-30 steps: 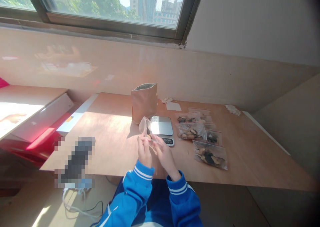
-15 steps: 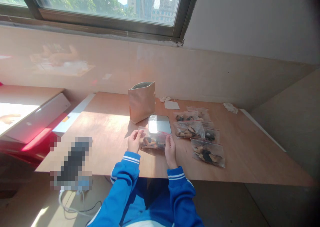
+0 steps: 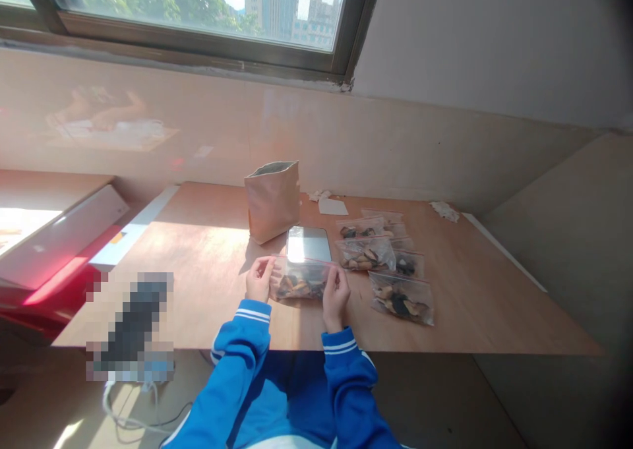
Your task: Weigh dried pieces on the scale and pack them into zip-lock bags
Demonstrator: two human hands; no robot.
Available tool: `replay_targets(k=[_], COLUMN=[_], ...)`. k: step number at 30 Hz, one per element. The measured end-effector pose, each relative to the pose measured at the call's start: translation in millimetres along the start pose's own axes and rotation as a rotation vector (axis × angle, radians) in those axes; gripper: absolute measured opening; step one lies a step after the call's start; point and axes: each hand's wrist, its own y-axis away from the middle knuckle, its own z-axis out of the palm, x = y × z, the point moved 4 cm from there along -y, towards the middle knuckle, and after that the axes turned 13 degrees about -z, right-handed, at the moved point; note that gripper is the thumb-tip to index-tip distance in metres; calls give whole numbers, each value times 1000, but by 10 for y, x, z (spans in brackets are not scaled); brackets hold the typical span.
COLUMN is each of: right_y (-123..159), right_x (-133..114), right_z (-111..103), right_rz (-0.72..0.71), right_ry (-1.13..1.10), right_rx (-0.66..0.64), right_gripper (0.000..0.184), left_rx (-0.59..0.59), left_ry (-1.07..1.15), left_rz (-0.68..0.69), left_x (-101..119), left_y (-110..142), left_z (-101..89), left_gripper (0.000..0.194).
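Observation:
Between my hands is a clear zip bag [image 3: 299, 285] with brown and black dried pieces gathered along its bottom. My left hand [image 3: 259, 279] pinches its upper left corner, and my right hand [image 3: 337, 296] grips the upper right corner. Just behind the bag lies a flat, light-topped scale [image 3: 308, 243], its near edge partly covered by the bag. A brown paper pouch [image 3: 273, 202] stands upright with its mouth open, behind and left of the scale. To the right, a filled zip bag [image 3: 401, 299] lies nearest my right hand.
Several more filled zip bags [image 3: 366, 254] lie grouped on the wooden table [image 3: 475, 304]. A white card [image 3: 333, 206] and crumpled paper [image 3: 444, 211] are near the wall. At left are a blurred dark object [image 3: 133, 324], cables [image 3: 123, 419] and another table [image 3: 59, 198].
The whole view has shifted slightly, so things appear a little further left. Both hands keep hold of the bag's top corners; the right hand has turned slightly.

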Motion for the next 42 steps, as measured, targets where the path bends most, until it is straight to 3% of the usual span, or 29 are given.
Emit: replay_targets(k=[12, 20, 26, 37, 42], right_y=[-4, -2, 4, -17, -13], right_x=[17, 45, 41, 78, 31], right_z=[-11, -14, 42, 6, 30], right_rz=[-45, -27, -5, 53, 66], right_ry=[-42, -151, -221, -166, -243], right_rx=[66, 34, -36, 21, 9], right_gripper=[38, 39, 30, 36, 32], left_rx=[74, -57, -31, 30, -62], left_ry=[-60, -74, -92, -96, -80], left_rz=[91, 40, 80, 79, 53], left_x=[-53, 21, 36, -9, 27], left_y=[-7, 61, 58, 23, 56], left_z=[-20, 74, 65, 50, 97], left_gripper=[38, 36, 34, 33, 34])
